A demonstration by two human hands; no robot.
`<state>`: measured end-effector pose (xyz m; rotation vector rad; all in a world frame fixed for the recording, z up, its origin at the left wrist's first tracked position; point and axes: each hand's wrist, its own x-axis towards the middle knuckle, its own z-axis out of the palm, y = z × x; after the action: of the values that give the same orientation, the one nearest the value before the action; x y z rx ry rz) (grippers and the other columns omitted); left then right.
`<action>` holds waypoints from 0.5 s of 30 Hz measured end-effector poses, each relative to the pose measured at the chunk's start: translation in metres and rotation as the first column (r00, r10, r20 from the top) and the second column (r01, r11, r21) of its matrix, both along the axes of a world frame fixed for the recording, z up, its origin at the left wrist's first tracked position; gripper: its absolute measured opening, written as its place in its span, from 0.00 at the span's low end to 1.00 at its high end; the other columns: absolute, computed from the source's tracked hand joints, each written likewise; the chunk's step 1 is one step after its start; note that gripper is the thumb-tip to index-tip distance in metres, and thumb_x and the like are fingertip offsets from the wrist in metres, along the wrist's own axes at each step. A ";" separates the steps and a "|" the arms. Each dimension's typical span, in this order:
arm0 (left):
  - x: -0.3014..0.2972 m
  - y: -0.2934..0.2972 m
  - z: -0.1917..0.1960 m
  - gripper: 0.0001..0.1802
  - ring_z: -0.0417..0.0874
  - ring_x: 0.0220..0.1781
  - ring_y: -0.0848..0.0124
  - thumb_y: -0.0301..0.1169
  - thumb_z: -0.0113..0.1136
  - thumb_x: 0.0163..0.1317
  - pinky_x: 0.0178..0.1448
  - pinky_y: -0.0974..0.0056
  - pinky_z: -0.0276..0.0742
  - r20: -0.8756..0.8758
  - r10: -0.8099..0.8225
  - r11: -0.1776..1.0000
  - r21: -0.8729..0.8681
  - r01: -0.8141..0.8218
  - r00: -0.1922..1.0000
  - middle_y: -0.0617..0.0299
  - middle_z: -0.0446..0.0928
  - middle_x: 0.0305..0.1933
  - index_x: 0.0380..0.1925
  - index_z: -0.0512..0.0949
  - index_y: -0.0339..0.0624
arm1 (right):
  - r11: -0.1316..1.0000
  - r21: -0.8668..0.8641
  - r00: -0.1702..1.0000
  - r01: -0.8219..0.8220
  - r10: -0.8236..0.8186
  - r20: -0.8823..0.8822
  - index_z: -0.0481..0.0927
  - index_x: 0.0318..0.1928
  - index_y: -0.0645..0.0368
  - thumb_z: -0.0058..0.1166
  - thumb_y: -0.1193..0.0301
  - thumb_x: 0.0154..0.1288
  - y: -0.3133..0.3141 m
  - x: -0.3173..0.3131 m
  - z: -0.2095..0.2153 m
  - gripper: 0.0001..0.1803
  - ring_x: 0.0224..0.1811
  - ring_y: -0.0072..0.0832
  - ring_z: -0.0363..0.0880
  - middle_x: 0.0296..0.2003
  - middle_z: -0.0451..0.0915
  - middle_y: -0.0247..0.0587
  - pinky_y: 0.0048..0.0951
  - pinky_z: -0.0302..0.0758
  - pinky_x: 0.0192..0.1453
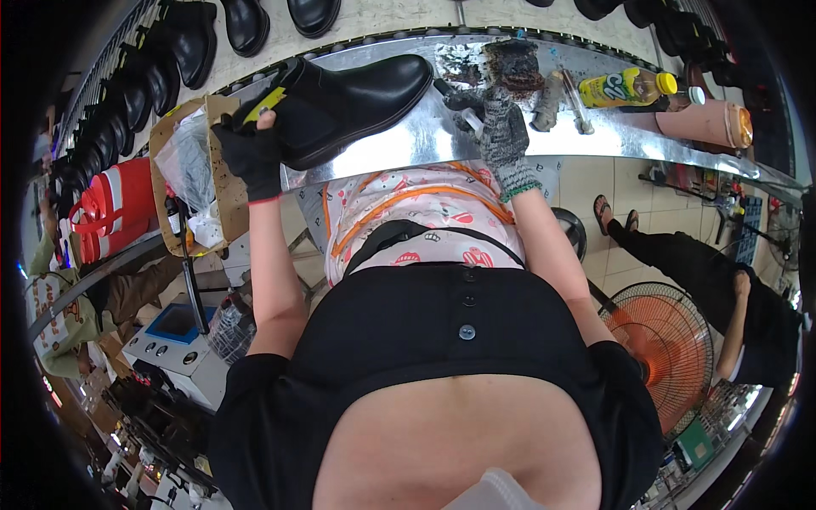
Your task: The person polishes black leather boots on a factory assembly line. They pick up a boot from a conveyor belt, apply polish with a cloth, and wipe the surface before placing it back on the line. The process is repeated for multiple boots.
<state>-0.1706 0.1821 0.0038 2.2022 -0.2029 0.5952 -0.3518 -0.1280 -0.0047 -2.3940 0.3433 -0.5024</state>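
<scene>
A black leather ankle boot [365,98] lies on its side on the metal bench, toe to the right, a yellow strip at its opening. My left hand [249,153], in a dark glove with the thumb tip bare, grips the boot at its open top end. To the right of the toe, my right hand [506,140], in a grey knitted glove, is closed around a small dark tool [459,98] with a whitish part. The glove hides most of that tool, and its kind is not clear.
Behind my right hand lies a dark, crusted block [514,64]. Rightward are a yellow-capped drink bottle [625,87] and a pinkish cylinder [705,123]. A cardboard box [229,170] holds plastic wrap at left. More shoes [191,38] line the conveyor. An orange fan [663,348] stands right, near another person.
</scene>
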 end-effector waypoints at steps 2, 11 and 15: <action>-0.018 0.001 0.005 0.39 0.81 0.38 0.62 0.50 0.75 0.38 0.42 0.63 0.74 -0.032 -0.109 0.992 -0.075 0.106 0.994 0.53 0.78 0.37 0.42 0.68 0.34 | 0.991 -0.133 1.000 0.017 -0.015 0.015 0.81 0.41 0.54 0.54 0.68 0.61 -0.002 -0.002 -0.006 0.09 0.29 0.35 0.78 0.30 0.80 0.40 0.34 0.74 0.35; -0.092 -0.030 0.062 0.31 0.72 0.30 0.79 0.33 0.75 0.44 0.32 0.75 0.69 -0.310 -0.224 0.971 -0.154 0.184 0.924 0.64 0.71 0.35 0.42 0.64 0.41 | 0.965 -0.262 0.993 -0.023 0.052 0.103 0.78 0.45 0.57 0.54 0.72 0.58 -0.004 0.000 0.006 0.13 0.37 0.40 0.78 0.35 0.80 0.44 0.37 0.75 0.43; -0.104 -0.036 0.066 0.36 0.78 0.32 0.74 0.29 0.71 0.47 0.32 0.74 0.75 -0.572 -0.349 0.909 -0.400 0.119 0.742 0.54 0.74 0.39 0.53 0.59 0.43 | 0.961 0.226 0.985 -0.160 0.169 -0.021 0.83 0.41 0.50 0.36 0.59 0.70 -0.001 0.002 0.037 0.19 0.37 0.39 0.79 0.36 0.82 0.41 0.36 0.74 0.44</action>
<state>-0.2751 0.1465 0.0697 1.8698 -0.0155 -0.2698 -0.3494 -0.1289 0.0321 -2.1920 0.2033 -0.3213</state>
